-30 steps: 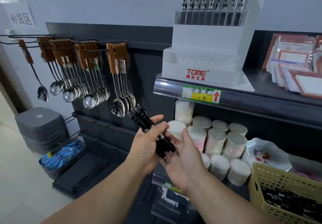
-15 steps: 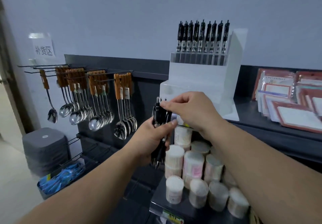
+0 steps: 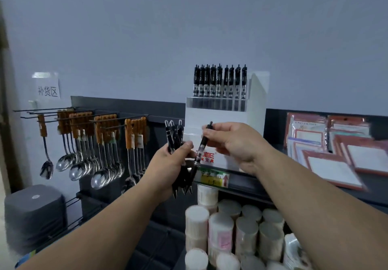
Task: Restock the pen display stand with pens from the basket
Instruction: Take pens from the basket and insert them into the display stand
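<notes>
— In the left hand (image 3: 168,164)?
— Gripping a bundle of black pens (image 3: 176,143), clips up, tips down.
— And the right hand (image 3: 235,143)?
— Pinching a single pen (image 3: 201,145), tilted, just in front of the white display stand (image 3: 222,118) on the shelf (image 3: 252,183).
— Stand contents?
— Top tier holding a row of upright pens (image 3: 219,82); lower tier hidden behind the hands.
— Below?
— Packed with round white tubs (image 3: 222,227).

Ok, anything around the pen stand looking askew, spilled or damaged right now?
Nothing stands out. The top-tier pens stand upright in an even row in the display stand. The left hand grips a bundle of pens; the right hand holds a single pen, tilted. The spoons hang in order.
</notes>
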